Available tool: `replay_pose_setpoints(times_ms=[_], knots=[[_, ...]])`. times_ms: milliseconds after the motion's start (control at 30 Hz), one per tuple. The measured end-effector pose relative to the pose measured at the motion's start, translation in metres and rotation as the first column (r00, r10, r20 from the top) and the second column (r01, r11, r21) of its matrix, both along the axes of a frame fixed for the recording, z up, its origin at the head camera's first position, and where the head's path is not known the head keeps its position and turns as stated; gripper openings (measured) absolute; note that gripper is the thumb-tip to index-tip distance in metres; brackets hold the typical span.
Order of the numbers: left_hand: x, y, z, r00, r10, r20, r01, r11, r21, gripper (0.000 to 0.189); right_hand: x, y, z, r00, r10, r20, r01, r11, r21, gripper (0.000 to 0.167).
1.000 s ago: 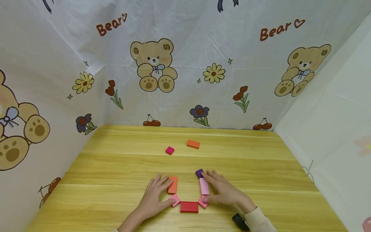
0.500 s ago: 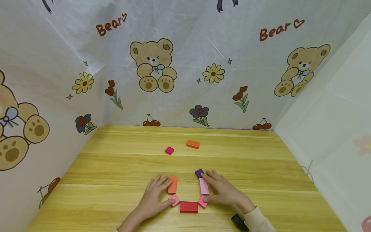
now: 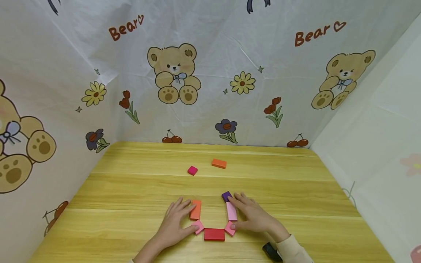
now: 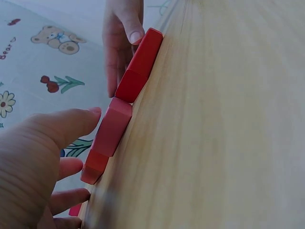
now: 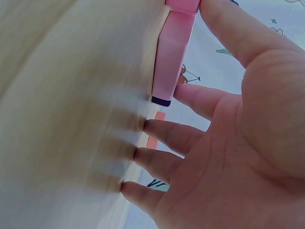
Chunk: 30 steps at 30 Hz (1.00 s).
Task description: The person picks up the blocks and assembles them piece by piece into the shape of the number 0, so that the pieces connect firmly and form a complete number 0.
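To judge by the pictures, the step in hand is steadying the two arms of a U of blocks, and it calls for a light, even push from both sides, so that neither arm slides off the end corners of the red block. The left hand has a loose, unclenched grip, thumb on the left pink block at the red block's left end, forefinger at the near orange block just beyond. The right hand is equally relaxed and grasps nothing: its thumb touches the right pink block at the red block's right end, its forefinger lies by the join of the pale pink block and the purple block, farther out on that side. Too hard a thumb push could twist the pink pieces, which meet the red block only about their corners; resting the other fingertips on the desk should help. Counting up: one red, two pink, one pale pink, one purple and two orange blocks, the far orange block lying well beyond the red block, plus one magenta cube near it; eight pieces, six in the U. One black object sits right of the red block, beside the sleeve.
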<state>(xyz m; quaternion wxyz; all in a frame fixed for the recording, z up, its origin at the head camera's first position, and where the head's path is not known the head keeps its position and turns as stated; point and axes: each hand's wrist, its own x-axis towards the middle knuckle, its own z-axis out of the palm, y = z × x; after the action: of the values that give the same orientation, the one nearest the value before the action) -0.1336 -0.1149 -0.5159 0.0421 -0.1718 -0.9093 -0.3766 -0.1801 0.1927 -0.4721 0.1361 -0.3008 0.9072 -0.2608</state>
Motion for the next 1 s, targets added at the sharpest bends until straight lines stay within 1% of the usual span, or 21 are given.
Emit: replay_pose_setpoints(times_ms=[133, 233, 367, 467, 567, 700, 800, 867, 1000], knots=[[0.0, 0.001, 0.002, 1.0, 0.008, 0.03, -0.008, 1.0, 0.016, 0.068, 0.0, 0.001, 0.0, 1.0, -0.005, 0.004, 0.005, 1.0, -0.001, 0.083], [-0.002, 0.002, 0.003, 0.999, 0.028, 0.034, -0.029, 0.999, 0.033, 0.066, 0.0, 0.001, 0.0, 1.0, -0.009, 0.003, 0.009, 1.0, 0.001, 0.084], [-0.007, 0.003, 0.009, 0.996, 0.084, 0.044, -0.087, 0.993, 0.076, 0.063, 0.0, 0.001, 0.001, 1.0, -0.012, 0.005, 0.012, 1.0, 0.002, 0.084], [-0.015, 0.002, 0.015, 0.988, 0.144, 0.06, -0.151, 0.979, 0.135, 0.06, 0.0, 0.001, 0.001, 1.0, -0.01, 0.009, 0.01, 1.0, -0.001, 0.083], [-0.026, 0.0, 0.023, 0.976, 0.208, 0.069, -0.218, 0.959, 0.183, 0.056, -0.001, 0.001, -0.001, 1.0, -0.008, 0.009, 0.009, 1.0, -0.003, 0.084], [-0.047, -0.002, 0.032, 0.956, 0.28, 0.087, -0.292, 0.932, 0.214, 0.053, -0.001, 0.002, -0.002, 1.0, -0.008, 0.005, 0.008, 1.0, -0.002, 0.084], [-0.065, -0.003, 0.037, 0.946, 0.303, 0.111, -0.322, 0.916, 0.24, 0.053, -0.001, 0.003, -0.002, 1.0, -0.008, 0.005, 0.008, 1.0, -0.003, 0.084], [-0.077, -0.004, 0.039, 0.944, 0.309, 0.115, -0.329, 0.908, 0.258, 0.054, -0.001, 0.003, -0.002, 1.0, -0.008, 0.006, 0.008, 1.0, -0.002, 0.085], [-0.1, -0.005, 0.04, 0.939, 0.326, 0.112, -0.344, 0.899, 0.27, 0.053, 0.0, 0.002, -0.001, 1.0, -0.007, 0.01, 0.007, 1.0, -0.001, 0.084]])
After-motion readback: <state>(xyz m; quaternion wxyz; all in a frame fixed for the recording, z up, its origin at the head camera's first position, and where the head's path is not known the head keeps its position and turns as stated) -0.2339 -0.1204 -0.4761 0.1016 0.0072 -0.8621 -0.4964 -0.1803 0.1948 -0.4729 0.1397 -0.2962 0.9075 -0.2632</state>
